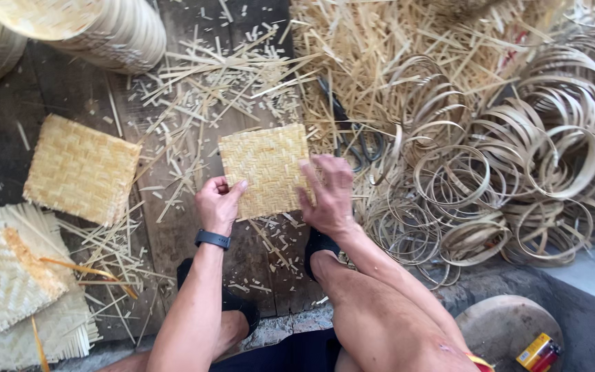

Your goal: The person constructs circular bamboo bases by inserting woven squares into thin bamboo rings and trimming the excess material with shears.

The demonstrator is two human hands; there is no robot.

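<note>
**Woven bamboo square, both hands on it**

Person was sitting over a dark plank floor (8, 158) w/ a small woven bamboo mat (264, 165) held flat near the middle of the boards. Left hand (219, 204) had its fingers clamped on the mat's lower left corner, thumb on top. Right hand (328, 194) lay on the lower right edge, fingers spread apart & pressing down, not really pinching.

Looked to me like the checking/squaring-up stage, prob before shaping it. Any next move would call for a steady grip on both edges so the weave doesn't loosen, imo.

Another woven square (80, 169) lay toward the floor's left side, loose bamboo hoops (518, 172) piled at right, scissors (352, 141) half buried in the strips (222, 76).
</note>
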